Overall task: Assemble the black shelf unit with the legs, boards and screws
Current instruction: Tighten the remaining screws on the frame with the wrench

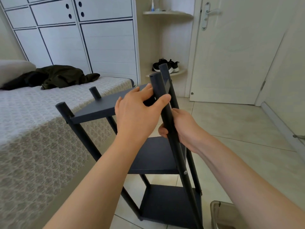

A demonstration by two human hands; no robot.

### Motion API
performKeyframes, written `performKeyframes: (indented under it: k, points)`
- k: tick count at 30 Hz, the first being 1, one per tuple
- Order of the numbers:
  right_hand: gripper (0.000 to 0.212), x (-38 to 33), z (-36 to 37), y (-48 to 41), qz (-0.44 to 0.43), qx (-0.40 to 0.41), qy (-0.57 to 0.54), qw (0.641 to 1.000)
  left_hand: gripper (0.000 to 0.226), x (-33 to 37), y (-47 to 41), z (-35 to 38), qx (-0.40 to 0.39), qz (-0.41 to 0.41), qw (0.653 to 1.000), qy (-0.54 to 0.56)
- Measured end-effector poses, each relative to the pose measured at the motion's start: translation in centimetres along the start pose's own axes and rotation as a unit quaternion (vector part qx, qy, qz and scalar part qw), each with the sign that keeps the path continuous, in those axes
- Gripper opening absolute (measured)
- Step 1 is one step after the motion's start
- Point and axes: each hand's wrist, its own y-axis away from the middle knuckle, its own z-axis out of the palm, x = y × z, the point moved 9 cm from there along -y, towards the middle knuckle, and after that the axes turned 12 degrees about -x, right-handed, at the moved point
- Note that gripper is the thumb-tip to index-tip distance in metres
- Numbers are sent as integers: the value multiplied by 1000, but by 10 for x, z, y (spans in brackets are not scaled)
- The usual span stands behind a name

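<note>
The black shelf unit (165, 204) stands on the floor beside the bed, with three boards fixed between round legs. The top board (99, 108) has leg ends sticking up at its left and far corners. A near right leg (175, 142) runs up past the boards, and a second leg (166, 75) stands just behind it. My left hand (138, 111) is at the top of the near leg, thumb on its front and fingers reaching behind. Lower down, my right hand (179, 128) grips that same leg. A silver screw head (185, 172) shows on this leg at the middle board.
A bed (33, 129) with a patterned cover lies at the left, with a dark jacket (54, 76) on it. White wardrobe doors stand behind. A corner shelf holds black shoes (165, 66). A closed door (231, 55) is at the right. A transparent container (219, 214) sits on the tiled floor.
</note>
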Motion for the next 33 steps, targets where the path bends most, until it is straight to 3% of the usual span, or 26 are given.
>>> performKeyframes:
  k: [5, 11, 20, 24, 33]
  points:
    - [32, -13, 13, 1, -21, -18, 90, 996, 5, 1, 13, -13, 19, 16, 1000, 2]
    - [34, -24, 27, -3, -35, 2, 132, 991, 12, -11, 17, -31, 47, 1, 999, 25]
    - [22, -35, 49, -17, -55, 90, 144, 984, 24, -37, 24, -67, 130, -58, 985, 101]
    - [23, -31, 60, -21, -86, 121, 144, 978, 9, -49, 33, -75, 154, -73, 978, 124]
    - [22, -29, 82, -38, -113, 89, 159, 977, 26, -78, 47, -89, 204, -108, 962, 145]
